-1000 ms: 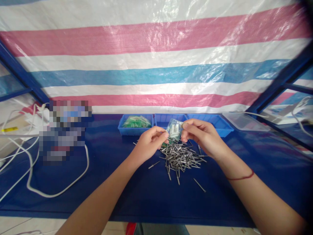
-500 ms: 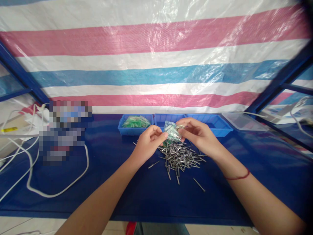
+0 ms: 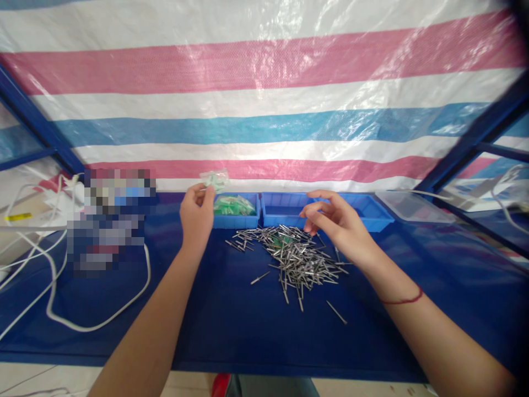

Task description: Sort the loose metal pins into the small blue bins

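My left hand (image 3: 198,212) pinches a small clear plastic bag (image 3: 215,180), raised just above and to the left of the left blue bin (image 3: 235,221). Green-tinted bags (image 3: 235,205) fill that bin. My right hand (image 3: 336,223) hovers with its fingers apart and nothing between them, in front of the middle bin (image 3: 285,219). Under and beside it lies a heap of metal pop rivets (image 3: 306,264), with a bit of green (image 3: 281,241) showing among them.
A right blue bin (image 3: 374,223) stands beside a clear plastic lid (image 3: 417,207). White cables (image 3: 95,329) loop over the left of the blue table (image 3: 231,325). Single rivets (image 3: 336,312) lie near the front. A striped sheet (image 3: 264,129) hangs behind.
The plastic bag has left my right hand. My left hand has carried it left and up to the left bin. My right hand has opened and stayed nearly in place.
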`<action>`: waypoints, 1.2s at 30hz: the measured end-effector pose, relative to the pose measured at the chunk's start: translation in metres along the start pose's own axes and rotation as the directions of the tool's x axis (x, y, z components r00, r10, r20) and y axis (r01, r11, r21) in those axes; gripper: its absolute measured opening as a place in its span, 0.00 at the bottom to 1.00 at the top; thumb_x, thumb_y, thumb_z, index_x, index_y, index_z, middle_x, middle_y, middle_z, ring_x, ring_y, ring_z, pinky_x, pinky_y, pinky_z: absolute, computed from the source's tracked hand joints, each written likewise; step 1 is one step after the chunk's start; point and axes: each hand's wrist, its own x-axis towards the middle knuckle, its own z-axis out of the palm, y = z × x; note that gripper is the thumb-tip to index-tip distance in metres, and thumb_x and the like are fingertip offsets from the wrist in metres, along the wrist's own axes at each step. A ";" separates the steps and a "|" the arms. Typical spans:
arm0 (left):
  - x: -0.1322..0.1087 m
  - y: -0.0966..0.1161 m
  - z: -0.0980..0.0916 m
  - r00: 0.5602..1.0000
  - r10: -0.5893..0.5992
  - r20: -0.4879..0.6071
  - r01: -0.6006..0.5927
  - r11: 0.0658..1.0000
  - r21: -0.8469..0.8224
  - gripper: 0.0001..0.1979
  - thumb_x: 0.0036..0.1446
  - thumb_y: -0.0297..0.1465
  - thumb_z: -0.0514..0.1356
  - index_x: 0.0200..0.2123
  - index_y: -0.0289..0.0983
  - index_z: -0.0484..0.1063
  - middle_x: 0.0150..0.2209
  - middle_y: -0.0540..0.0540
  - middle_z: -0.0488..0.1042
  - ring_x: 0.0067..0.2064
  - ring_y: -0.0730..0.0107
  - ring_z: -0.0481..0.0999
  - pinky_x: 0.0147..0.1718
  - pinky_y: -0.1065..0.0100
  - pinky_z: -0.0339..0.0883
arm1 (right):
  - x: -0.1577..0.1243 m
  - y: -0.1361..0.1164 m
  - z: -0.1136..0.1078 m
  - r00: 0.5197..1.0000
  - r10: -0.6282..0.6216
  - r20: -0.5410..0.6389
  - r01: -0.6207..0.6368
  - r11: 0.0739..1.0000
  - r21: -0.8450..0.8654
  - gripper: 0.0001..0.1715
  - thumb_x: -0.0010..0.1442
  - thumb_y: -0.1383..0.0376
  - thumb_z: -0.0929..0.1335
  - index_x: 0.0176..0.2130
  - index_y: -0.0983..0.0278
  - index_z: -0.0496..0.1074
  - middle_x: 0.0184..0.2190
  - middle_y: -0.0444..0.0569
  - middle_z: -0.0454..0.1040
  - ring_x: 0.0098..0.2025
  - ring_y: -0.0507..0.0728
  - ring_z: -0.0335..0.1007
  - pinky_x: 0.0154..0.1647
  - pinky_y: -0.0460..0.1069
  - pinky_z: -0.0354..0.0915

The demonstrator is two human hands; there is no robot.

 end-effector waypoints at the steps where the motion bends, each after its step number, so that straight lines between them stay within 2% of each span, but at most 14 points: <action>1: 0.006 -0.004 -0.006 0.997 0.068 -0.036 -0.063 0.989 0.131 0.16 0.57 0.39 0.58 0.43 0.34 0.70 0.33 0.46 0.76 0.34 0.67 0.75 0.37 0.68 0.66 | 0.000 0.000 0.000 1.000 0.002 -0.001 -0.002 1.000 0.006 0.20 0.57 0.59 0.69 0.48 0.58 0.62 0.32 0.43 0.70 0.27 0.51 0.69 0.25 0.47 0.66; 4: 0.013 -0.010 -0.017 0.976 0.215 0.030 -0.206 0.874 0.440 0.13 0.58 0.37 0.56 0.42 0.36 0.72 0.34 0.46 0.76 0.36 0.65 0.73 0.40 0.65 0.63 | 0.000 -0.001 0.001 1.000 0.008 0.004 -0.008 1.000 0.018 0.20 0.57 0.60 0.69 0.48 0.59 0.63 0.31 0.43 0.70 0.26 0.50 0.69 0.25 0.47 0.65; 7: 0.010 -0.011 -0.018 0.959 0.249 0.135 -0.276 0.721 0.636 0.10 0.58 0.34 0.55 0.40 0.39 0.73 0.36 0.45 0.76 0.39 0.60 0.72 0.40 0.64 0.60 | -0.001 -0.002 0.001 1.000 0.015 0.007 -0.015 1.000 0.028 0.20 0.57 0.60 0.69 0.47 0.59 0.63 0.31 0.43 0.70 0.26 0.50 0.69 0.25 0.48 0.65; 12: 0.004 -0.011 -0.014 0.938 0.248 0.240 -0.344 0.605 0.718 0.12 0.60 0.32 0.54 0.44 0.39 0.73 0.40 0.43 0.75 0.43 0.56 0.71 0.39 0.63 0.58 | 0.000 -0.002 0.001 1.000 0.015 0.003 -0.015 0.999 0.035 0.20 0.56 0.61 0.69 0.47 0.59 0.63 0.31 0.43 0.71 0.26 0.50 0.68 0.25 0.47 0.65; 17: 0.001 -0.012 -0.013 0.932 0.138 0.335 -0.352 0.560 0.750 0.15 0.63 0.37 0.50 0.46 0.41 0.74 0.44 0.42 0.73 0.45 0.53 0.69 0.40 0.59 0.60 | 0.000 0.002 0.000 1.000 0.017 0.025 -0.017 0.999 -0.034 0.18 0.57 0.60 0.68 0.47 0.61 0.64 0.30 0.44 0.72 0.26 0.51 0.69 0.26 0.47 0.65; 19: -0.001 -0.012 -0.013 0.931 0.107 0.349 -0.347 0.558 0.754 0.17 0.64 0.38 0.48 0.45 0.42 0.75 0.45 0.41 0.72 0.47 0.52 0.68 0.41 0.57 0.61 | 0.000 0.005 -0.002 0.999 0.012 0.032 -0.007 0.991 -0.137 0.15 0.58 0.60 0.66 0.45 0.62 0.66 0.29 0.45 0.72 0.26 0.52 0.69 0.27 0.48 0.65; 21: -0.003 -0.012 -0.012 0.931 0.112 0.348 -0.347 0.570 0.745 0.18 0.64 0.39 0.48 0.46 0.42 0.75 0.48 0.41 0.71 0.48 0.50 0.66 0.42 0.55 0.61 | -0.001 0.007 -0.005 0.998 -0.023 0.054 0.039 0.943 -0.329 0.10 0.59 0.62 0.65 0.41 0.63 0.68 0.28 0.45 0.72 0.26 0.52 0.68 0.28 0.49 0.65; 25: -0.009 -0.003 -0.006 0.904 0.289 0.314 -0.427 0.635 0.644 0.17 0.63 0.38 0.51 0.50 0.40 0.72 0.49 0.39 0.70 0.50 0.51 0.65 0.44 0.55 0.60 | 0.000 0.011 -0.008 0.960 -0.072 0.271 0.242 0.702 -0.670 0.09 0.56 0.70 0.63 0.35 0.63 0.72 0.28 0.46 0.73 0.28 0.53 0.68 0.32 0.50 0.62; 27: -0.017 0.006 0.000 0.835 0.390 0.388 -0.547 0.662 0.512 0.15 0.62 0.37 0.53 0.47 0.39 0.73 0.46 0.41 0.71 0.48 0.56 0.67 0.46 0.57 0.60 | 0.001 0.013 -0.009 0.927 -0.049 0.372 0.315 0.638 -0.703 0.10 0.55 0.72 0.63 0.34 0.63 0.73 0.30 0.47 0.74 0.31 0.54 0.68 0.34 0.50 0.62; 28: -0.023 0.011 0.003 0.770 0.426 0.476 -0.622 0.667 0.410 0.13 0.63 0.35 0.53 0.44 0.39 0.74 0.44 0.42 0.72 0.46 0.59 0.68 0.47 0.59 0.60 | 0.001 0.014 -0.009 0.914 -0.032 0.405 0.333 0.628 -0.704 0.10 0.55 0.73 0.63 0.34 0.63 0.73 0.31 0.48 0.74 0.32 0.54 0.69 0.34 0.49 0.62; 30: -0.037 0.020 0.010 0.569 0.465 0.678 -0.738 0.652 0.172 0.11 0.63 0.33 0.52 0.42 0.38 0.74 0.41 0.45 0.73 0.45 0.64 0.69 0.47 0.63 0.61 | 0.001 0.015 -0.008 0.896 0.003 0.445 0.345 0.626 -0.699 0.10 0.56 0.73 0.63 0.34 0.63 0.73 0.32 0.48 0.74 0.33 0.54 0.69 0.36 0.49 0.62; 32: -0.052 0.027 0.018 0.412 0.455 0.789 -0.770 0.637 0.035 0.11 0.63 0.32 0.52 0.41 0.39 0.74 0.41 0.47 0.74 0.44 0.65 0.70 0.46 0.64 0.61 | 0.001 0.016 -0.008 0.890 0.018 0.455 0.342 0.633 -0.694 0.10 0.57 0.72 0.63 0.34 0.63 0.73 0.31 0.48 0.73 0.33 0.54 0.69 0.36 0.49 0.61; 34: -0.064 0.030 0.023 0.335 0.411 0.848 -0.771 0.636 -0.004 0.10 0.63 0.31 0.52 0.40 0.39 0.74 0.41 0.48 0.74 0.44 0.65 0.70 0.44 0.64 0.61 | 0.000 0.015 -0.006 0.895 0.015 0.446 0.333 0.642 -0.690 0.08 0.58 0.70 0.64 0.34 0.63 0.73 0.31 0.48 0.73 0.33 0.54 0.68 0.36 0.49 0.61; 36: -0.072 0.031 0.027 0.323 0.350 0.879 -0.763 0.647 0.023 0.10 0.63 0.30 0.52 0.41 0.39 0.73 0.41 0.48 0.75 0.43 0.64 0.71 0.42 0.64 0.60 | -0.001 0.013 -0.005 0.895 0.015 0.447 0.326 0.663 -0.674 0.06 0.58 0.65 0.66 0.36 0.63 0.72 0.32 0.48 0.73 0.34 0.55 0.68 0.37 0.50 0.62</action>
